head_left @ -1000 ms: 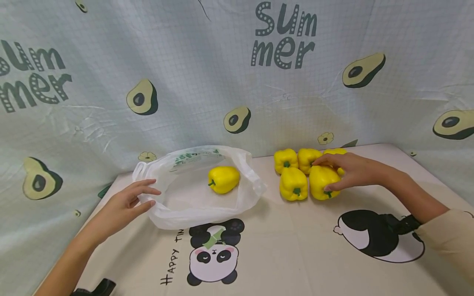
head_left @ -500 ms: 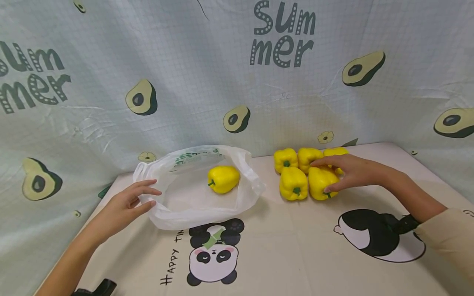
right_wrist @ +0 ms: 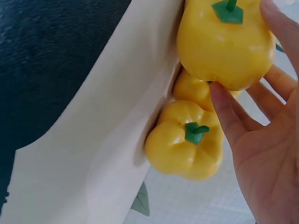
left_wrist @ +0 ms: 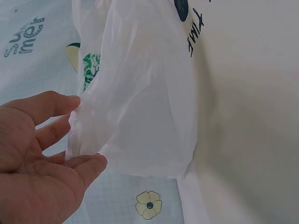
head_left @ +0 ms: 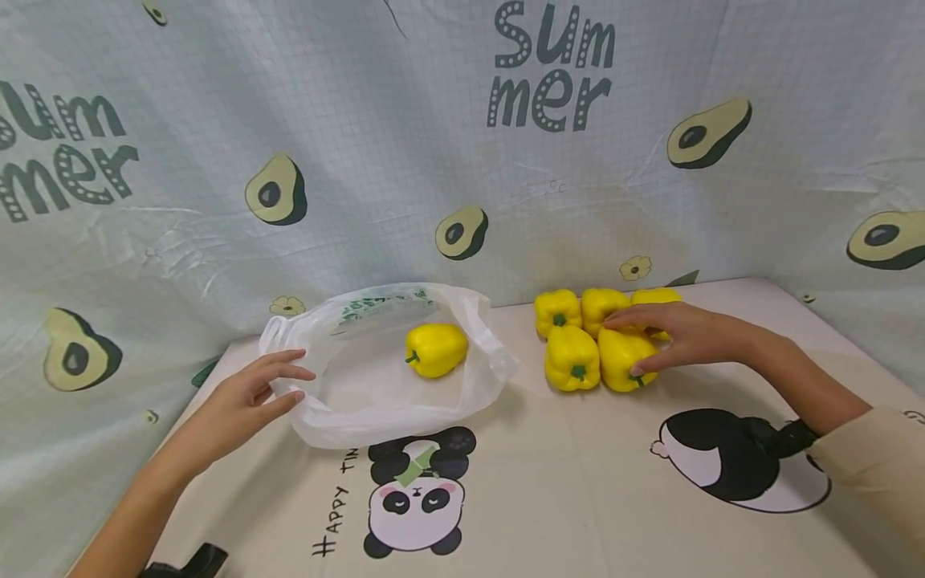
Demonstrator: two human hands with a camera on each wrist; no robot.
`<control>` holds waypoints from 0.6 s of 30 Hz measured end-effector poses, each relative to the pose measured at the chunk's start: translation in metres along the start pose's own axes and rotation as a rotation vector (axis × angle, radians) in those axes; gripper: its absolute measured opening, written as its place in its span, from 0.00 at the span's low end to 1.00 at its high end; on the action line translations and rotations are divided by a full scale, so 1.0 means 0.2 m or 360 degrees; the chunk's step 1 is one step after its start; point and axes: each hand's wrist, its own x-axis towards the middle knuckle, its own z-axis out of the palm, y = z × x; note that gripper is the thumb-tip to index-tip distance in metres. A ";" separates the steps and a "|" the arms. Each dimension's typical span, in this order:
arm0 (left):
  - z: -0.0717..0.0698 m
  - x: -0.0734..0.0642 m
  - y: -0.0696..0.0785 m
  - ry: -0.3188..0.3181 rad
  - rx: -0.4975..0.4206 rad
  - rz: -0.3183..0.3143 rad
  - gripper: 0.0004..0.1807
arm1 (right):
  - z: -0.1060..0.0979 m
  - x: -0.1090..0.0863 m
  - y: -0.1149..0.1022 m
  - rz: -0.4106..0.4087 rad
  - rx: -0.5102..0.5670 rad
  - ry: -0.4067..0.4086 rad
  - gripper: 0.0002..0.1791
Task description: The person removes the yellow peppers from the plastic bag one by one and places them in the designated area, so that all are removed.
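Observation:
A yellow bell pepper point(head_left: 620, 360) is in my right hand point(head_left: 686, 335), thumb on its stem side and fingers over its far side. The right wrist view shows the fingers spread around this pepper point(right_wrist: 226, 44), green stem uppermost. Several other yellow bell peppers stand right by it, including one at the front point(head_left: 571, 361) and one at the back left point(head_left: 556, 313). My left hand point(head_left: 242, 409) holds the left rim of a white plastic bag point(head_left: 383, 429), thumb and fingers on either side in the left wrist view point(left_wrist: 88, 140). One yellow pepper point(head_left: 437, 350) lies inside the wide-mouthed bag.
A pale cloth point(head_left: 549, 498) with panda prints covers the table. Behind it hangs a light curtain point(head_left: 376, 160) with avocado prints, close to the bag and the back peppers. A black object point(head_left: 191, 562) shows at the lower left edge.
The pepper in my right hand has shifted slightly left and tilted, now up against its front neighbour. My right fingers moved a little left with it. The left hand and bag stay put.

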 end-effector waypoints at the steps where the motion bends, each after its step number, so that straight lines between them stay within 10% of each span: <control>1: 0.00 0.00 0.00 0.0000 0.0004 -0.0001 0.14 | 0.00 0.00 0.00 -0.0001 0.0003 0.0002 0.40; 18: 0.01 0.03 0.01 0.0001 0.0007 0.0014 0.14 | -0.01 -0.02 -0.02 0.0028 -0.0049 -0.0039 0.41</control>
